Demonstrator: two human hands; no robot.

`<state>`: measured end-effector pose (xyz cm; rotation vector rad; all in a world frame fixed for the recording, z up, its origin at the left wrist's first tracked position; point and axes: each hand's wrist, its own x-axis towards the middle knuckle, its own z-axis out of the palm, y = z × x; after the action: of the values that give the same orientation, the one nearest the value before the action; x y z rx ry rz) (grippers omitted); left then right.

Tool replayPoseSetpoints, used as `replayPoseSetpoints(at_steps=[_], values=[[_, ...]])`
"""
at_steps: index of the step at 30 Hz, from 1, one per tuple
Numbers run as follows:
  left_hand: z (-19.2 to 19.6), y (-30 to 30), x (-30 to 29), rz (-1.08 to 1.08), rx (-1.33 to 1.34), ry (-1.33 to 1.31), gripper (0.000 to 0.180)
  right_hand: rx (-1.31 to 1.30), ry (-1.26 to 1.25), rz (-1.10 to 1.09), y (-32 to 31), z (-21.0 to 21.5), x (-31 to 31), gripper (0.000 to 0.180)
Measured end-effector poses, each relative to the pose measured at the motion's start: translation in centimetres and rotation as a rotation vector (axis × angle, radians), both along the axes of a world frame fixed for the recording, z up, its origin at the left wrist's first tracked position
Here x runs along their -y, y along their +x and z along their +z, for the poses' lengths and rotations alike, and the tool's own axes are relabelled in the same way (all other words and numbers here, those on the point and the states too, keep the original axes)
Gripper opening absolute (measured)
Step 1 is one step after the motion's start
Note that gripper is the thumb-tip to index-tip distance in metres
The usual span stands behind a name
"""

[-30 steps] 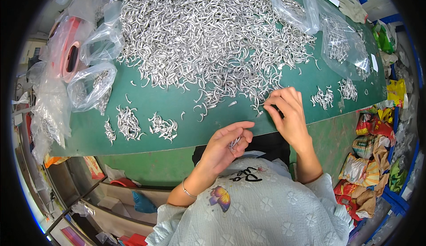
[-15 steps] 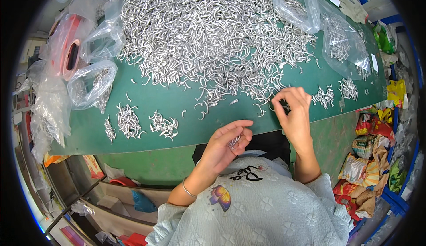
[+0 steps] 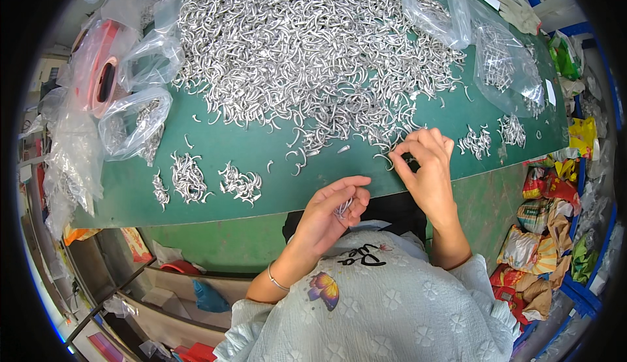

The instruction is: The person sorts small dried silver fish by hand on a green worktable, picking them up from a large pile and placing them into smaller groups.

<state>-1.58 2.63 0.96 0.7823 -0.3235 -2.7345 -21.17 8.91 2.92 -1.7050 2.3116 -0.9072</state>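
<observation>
My left hand [image 3: 332, 208] is curled just off the table's near edge, with a few small curved silver metal pieces [image 3: 342, 208] held in its fingers. Over the table, my right hand [image 3: 428, 169] has thumb and index finger pinched together at the end of a curved metal piece [image 3: 381, 159] beside the heap. Beyond both hands spreads a large heap of the same curved metal pieces [image 3: 294, 48]. Loose pieces lie along its near fringe.
Small sorted piles [image 3: 189, 179] lie on the green table [image 3: 228, 146] at the left, others [image 3: 475, 142] at the right. Clear plastic bags [image 3: 136, 124] with metal parts stand on both sides. Filled colourful bags [image 3: 526, 248] sit on a blue rack at right.
My right hand has moved slightly left, bringing its pinched fingertips to a curved piece at the heap's fringe. My left hand has barely moved and keeps its pieces.
</observation>
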Motion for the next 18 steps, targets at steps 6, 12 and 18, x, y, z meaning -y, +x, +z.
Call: replayPoseSetpoints(at_steps=[6, 12, 18], values=[[0.0, -0.1, 0.0, -0.003, -0.027, 0.010, 0.028, -0.012, 0.075, 0.068, 0.6, -0.3, 0.1, 0.014], [0.5, -0.3, 0.0, 0.018, 0.053, -0.003, 0.029, 0.253, -0.013, -0.027, -0.6, -0.2, -0.3, 0.013], [-0.4, -0.1, -0.2, 0.033, -0.021, 0.009, 0.030, 0.292, 0.023, 0.064, -1.1, 0.8, -0.9, 0.014]])
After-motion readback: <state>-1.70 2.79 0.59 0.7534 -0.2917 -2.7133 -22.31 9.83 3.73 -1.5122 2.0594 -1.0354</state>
